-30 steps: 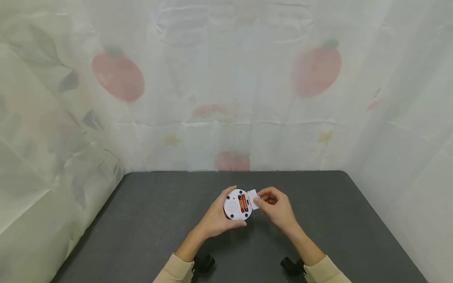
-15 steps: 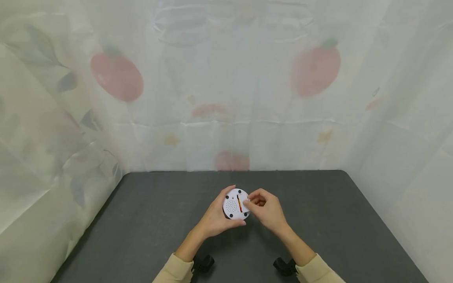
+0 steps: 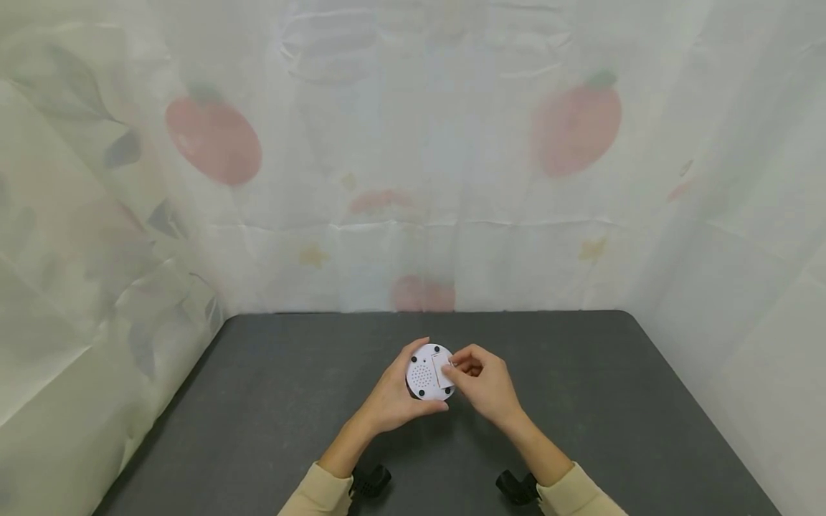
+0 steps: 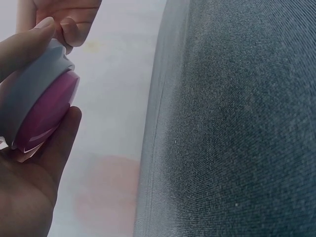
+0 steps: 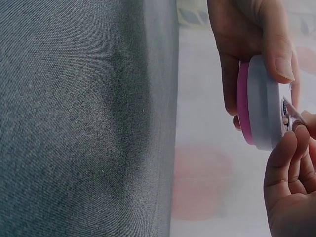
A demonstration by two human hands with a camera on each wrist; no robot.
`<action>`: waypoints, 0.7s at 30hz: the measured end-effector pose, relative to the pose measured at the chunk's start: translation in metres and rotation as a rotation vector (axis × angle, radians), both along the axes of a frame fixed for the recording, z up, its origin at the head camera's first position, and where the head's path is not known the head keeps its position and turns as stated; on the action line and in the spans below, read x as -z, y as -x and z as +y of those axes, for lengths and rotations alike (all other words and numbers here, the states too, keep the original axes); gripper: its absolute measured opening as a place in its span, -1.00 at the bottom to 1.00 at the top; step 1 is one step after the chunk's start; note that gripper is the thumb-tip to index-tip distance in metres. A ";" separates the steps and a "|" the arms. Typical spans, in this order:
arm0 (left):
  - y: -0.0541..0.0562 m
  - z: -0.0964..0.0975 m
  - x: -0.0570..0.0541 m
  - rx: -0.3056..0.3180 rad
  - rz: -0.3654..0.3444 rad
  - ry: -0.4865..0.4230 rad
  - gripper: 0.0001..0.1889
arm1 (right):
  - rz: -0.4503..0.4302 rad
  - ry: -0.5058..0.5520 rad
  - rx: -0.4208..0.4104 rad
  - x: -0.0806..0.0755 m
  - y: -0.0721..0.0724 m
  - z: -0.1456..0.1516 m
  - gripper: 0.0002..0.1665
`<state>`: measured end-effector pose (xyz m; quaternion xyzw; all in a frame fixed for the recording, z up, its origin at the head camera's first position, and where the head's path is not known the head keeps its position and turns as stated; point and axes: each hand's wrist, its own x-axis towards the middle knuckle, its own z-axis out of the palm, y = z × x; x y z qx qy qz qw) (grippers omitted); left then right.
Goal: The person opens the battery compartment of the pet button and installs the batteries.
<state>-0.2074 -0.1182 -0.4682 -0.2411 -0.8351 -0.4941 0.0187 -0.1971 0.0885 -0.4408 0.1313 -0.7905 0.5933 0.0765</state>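
Observation:
My left hand [image 3: 392, 396] grips a round white battery-powered device [image 3: 420, 378] by its rim, its back turned up toward the head camera. Speaker holes and several dark round feet mark that back. A shiny pink side [image 4: 47, 116] faces away, as the left wrist view shows. Between thumb and fingers, my right hand [image 3: 488, 382] pinches a white battery cover [image 3: 440, 374], which lies over the battery compartment. In the right wrist view the cover [image 5: 293, 112] stands tilted, one edge raised off the back. The batteries are hidden under it in the head view.
Both hands are above a dark grey table [image 3: 290, 380]. A pale curtain with printed fruit [image 3: 422, 258] hangs behind the table and along its sides. Black wrist-worn devices [image 3: 372, 481] sit by both sleeves.
My right hand has moved left with the battery cover, from beside the device to over its compartment, covering the red-and-black batteries. The left hand has kept its grip almost still.

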 end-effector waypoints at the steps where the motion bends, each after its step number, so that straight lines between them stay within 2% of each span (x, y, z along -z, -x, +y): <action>1: 0.000 0.000 0.000 -0.001 -0.001 0.003 0.12 | 0.004 0.002 -0.006 0.003 0.002 0.001 -0.87; 3: 0.000 0.000 0.000 0.000 0.002 0.000 0.12 | 0.025 0.005 -0.021 0.007 0.005 0.003 -0.86; 8: 0.001 -0.001 0.000 0.005 0.001 -0.007 0.11 | 0.107 -0.066 -0.026 0.007 0.006 0.002 -0.87; 17: 0.001 0.000 0.002 -0.005 0.013 -0.022 0.12 | 0.285 -0.231 0.061 0.009 0.003 -0.005 -0.85; 19: 0.001 0.000 0.002 -0.013 0.013 -0.019 0.12 | 0.281 -0.227 0.076 0.011 0.004 -0.005 -0.82; 21: 0.001 0.001 0.002 -0.019 0.017 -0.012 0.12 | 0.236 -0.206 0.084 0.012 0.006 -0.004 -0.78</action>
